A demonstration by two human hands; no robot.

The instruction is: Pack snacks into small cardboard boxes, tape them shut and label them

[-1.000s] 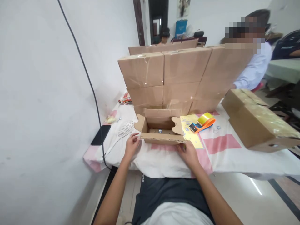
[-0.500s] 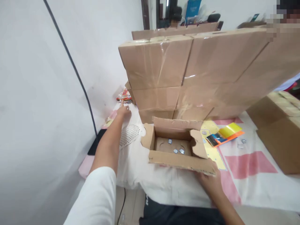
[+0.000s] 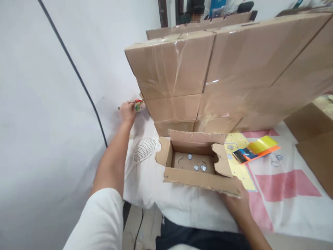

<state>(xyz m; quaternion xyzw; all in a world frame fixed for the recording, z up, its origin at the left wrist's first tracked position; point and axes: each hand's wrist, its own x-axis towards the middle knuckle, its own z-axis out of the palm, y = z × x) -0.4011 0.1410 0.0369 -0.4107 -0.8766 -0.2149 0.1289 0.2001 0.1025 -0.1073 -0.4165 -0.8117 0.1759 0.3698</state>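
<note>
LEFT HAND [image 3: 127, 111]: outstretched far-left, curled round packet [image 3: 139, 105] beside stacked boxes [image 3: 169, 66] | RIGHT HAND [image 3: 235, 205]: close in, gripping open box [image 3: 192, 177] at near-right corner

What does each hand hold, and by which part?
Right hand: open cardboard box, by its near right corner. Left hand: red packet, seemingly by its end.

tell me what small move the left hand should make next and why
Probably close the left hand on the red packet and draw it back toward the open box: the hand is at the packet beside the stacked cartons, and the right hand steadies the box's front corner.
</note>
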